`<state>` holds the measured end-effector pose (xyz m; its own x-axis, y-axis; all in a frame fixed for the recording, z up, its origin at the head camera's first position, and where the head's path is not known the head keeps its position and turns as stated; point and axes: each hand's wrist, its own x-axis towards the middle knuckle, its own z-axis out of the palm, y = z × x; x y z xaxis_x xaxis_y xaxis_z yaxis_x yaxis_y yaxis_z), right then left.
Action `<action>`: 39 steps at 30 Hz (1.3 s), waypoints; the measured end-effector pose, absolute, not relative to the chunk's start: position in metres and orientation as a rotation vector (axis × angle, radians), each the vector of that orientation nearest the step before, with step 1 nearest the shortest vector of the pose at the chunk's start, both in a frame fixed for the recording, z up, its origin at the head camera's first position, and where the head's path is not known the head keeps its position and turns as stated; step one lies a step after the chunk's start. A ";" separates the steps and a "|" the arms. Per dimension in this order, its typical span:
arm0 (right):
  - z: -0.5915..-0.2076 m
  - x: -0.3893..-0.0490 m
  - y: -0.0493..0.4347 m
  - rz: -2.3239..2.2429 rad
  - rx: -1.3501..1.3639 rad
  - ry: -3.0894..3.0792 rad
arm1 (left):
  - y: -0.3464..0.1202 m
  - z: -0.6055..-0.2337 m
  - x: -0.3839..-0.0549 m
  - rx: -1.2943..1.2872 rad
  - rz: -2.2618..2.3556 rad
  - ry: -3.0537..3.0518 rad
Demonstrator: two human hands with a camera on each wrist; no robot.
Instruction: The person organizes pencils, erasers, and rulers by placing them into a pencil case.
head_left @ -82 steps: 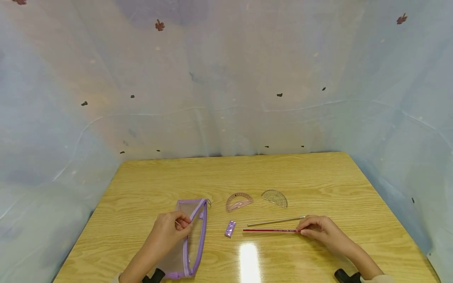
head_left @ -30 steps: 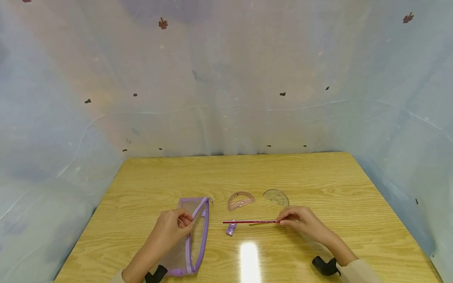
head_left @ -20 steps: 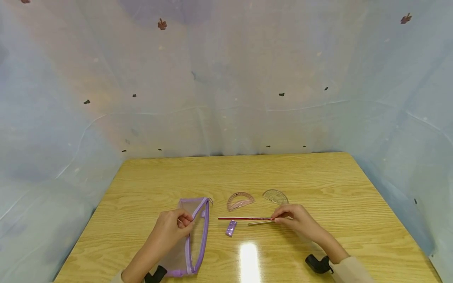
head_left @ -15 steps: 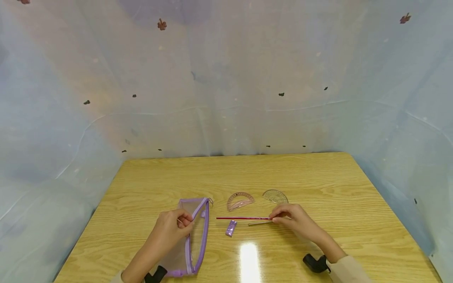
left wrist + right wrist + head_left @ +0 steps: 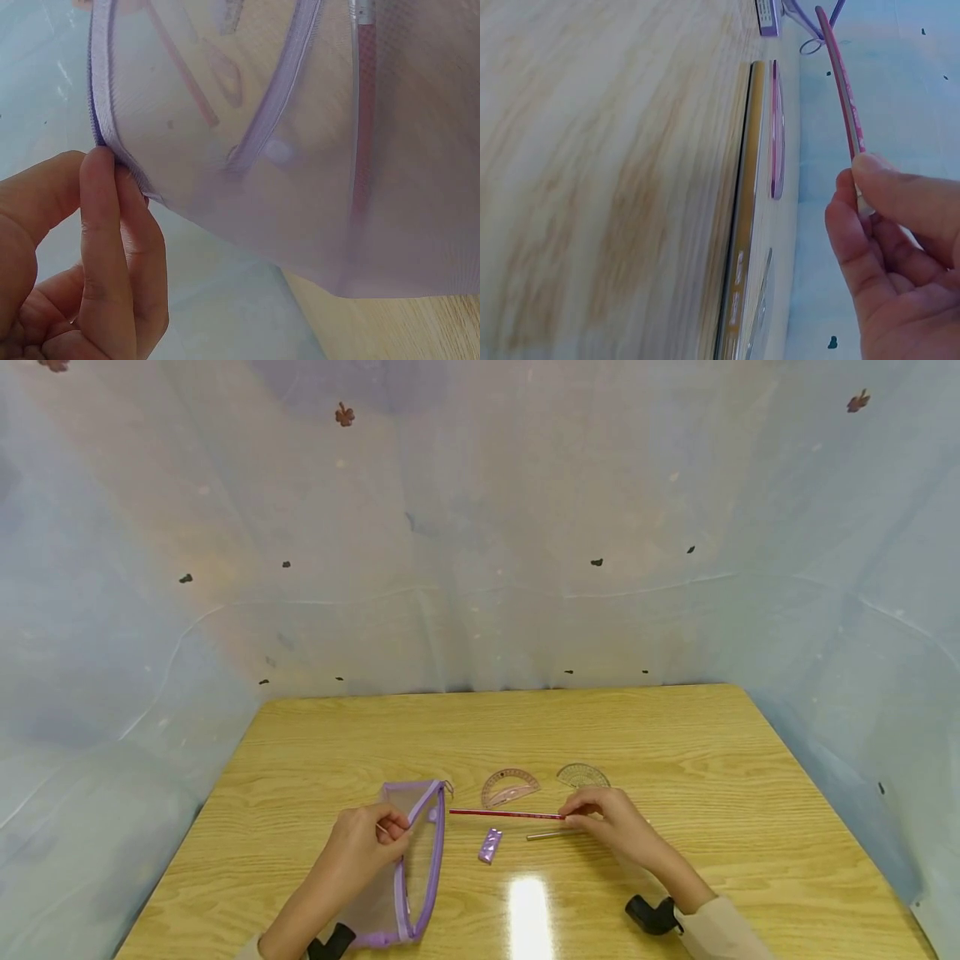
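Well inside the left edge of the table (image 5: 675, 727), the purple rim of the mesh pouch (image 5: 398, 893) is pinched by the left hand (image 5: 367, 839), its mouth spread. Through the mesh, a reddish pencil (image 5: 365, 112) is shown by the left wrist view alone; whether it lies inside cannot be told. Rightward, above a purple packet (image 5: 491, 846), the red pencil (image 5: 502, 813) is held raised near the mouth, its right end clamped between thumb and fingers of the right hand (image 5: 607, 818).

"How's the light?"
"Soft and fairly even, except one white glare patch (image 5: 529, 918) burning out on the desk (image 5: 675, 735), low in the head view."
"Shadows?"
"Only faint, by the right hand (image 5: 611, 827)."
"Sharpness?"
"Left wrist: hazy, everything behind the mesh pouch (image 5: 300, 217) blurred. Right wrist: pale, the desk's grain smeared, the backdrop (image 5: 885, 90) bluish."
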<state>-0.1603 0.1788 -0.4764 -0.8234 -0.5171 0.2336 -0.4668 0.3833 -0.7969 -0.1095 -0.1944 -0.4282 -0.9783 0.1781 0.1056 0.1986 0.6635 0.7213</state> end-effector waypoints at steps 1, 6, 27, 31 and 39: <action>-0.477 -0.161 0.178 -1.448 -0.913 2.574 | -0.194 -0.428 -0.109 -0.322 -1.237 -2.841; -0.477 -0.162 0.171 -1.438 -0.889 2.565 | -0.194 -0.429 -0.110 -0.322 -1.241 -2.838; -0.479 -0.160 0.136 -1.476 -0.765 2.551 | -0.193 -0.426 -0.114 -0.345 -1.254 -2.833; -0.479 -0.159 0.130 -1.497 -0.747 2.546 | -0.193 -0.426 -0.114 -0.342 -1.244 -2.836; -0.476 -0.157 0.118 -1.517 -0.739 2.586 | -0.193 -0.426 -0.115 -0.353 -1.246 -2.840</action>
